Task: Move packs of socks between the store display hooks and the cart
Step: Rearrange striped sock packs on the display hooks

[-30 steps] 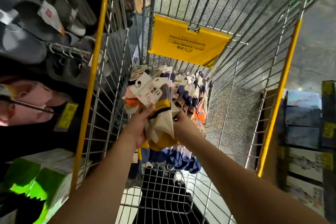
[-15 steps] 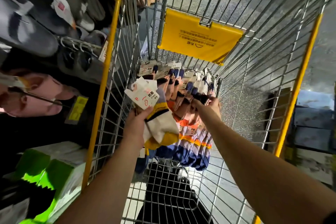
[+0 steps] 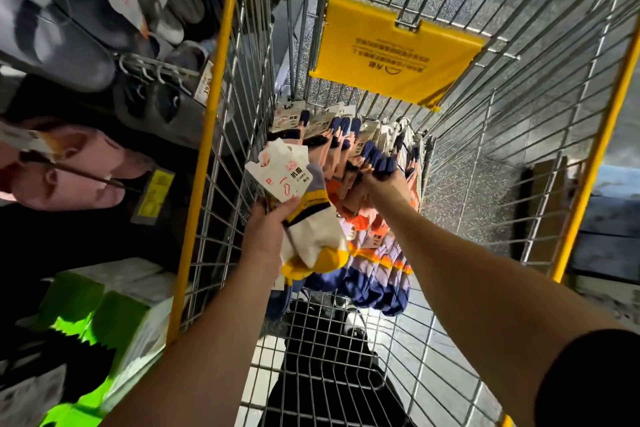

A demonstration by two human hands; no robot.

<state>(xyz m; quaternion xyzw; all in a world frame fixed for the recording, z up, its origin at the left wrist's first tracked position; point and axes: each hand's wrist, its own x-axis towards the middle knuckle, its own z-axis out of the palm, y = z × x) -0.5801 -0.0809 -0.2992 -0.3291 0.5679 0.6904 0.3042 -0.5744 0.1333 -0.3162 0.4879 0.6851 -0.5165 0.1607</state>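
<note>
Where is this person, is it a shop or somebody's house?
Most likely a shop. The hands reach into a wire shopping cart with yellow rails that holds carded packs of socks, and beside it slippers hang on display hooks with a price tag.

speckled grey floor (image 3: 485, 184) under dim light; dark and pink slippers (image 3: 69, 170) hang on racks at left; green boxes (image 3: 97, 308) below

White-yellow sock pack (image 3: 311, 232) above carted packs (image 3: 374, 274)
</note>
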